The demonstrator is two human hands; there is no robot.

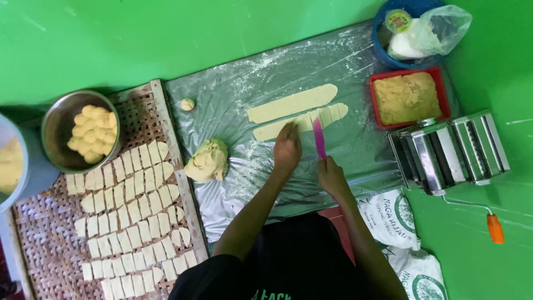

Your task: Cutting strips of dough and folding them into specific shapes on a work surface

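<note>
Right hand: closed around the pink knife, blade over the lower dough strip on the floured plastic sheet.
Left hand: holds nothing, pressed flat on that strip just left of the blade.
Finger risk: your left fingertips sit just beside the blade; a sideways slip could catch them.
Strip risk: with light pressure the soft dough could drag and the pieces come out uneven.
Sheet risk: a hard cut may slice the plastic.
Upper strip: lies just beyond; an overlong stroke could nick it.

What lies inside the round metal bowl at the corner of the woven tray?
The round metal bowl holds a heap of pale yellow shaped dough pieces. The heap covers part of the bowl's bottom, so anything beneath it cannot be seen.
</note>
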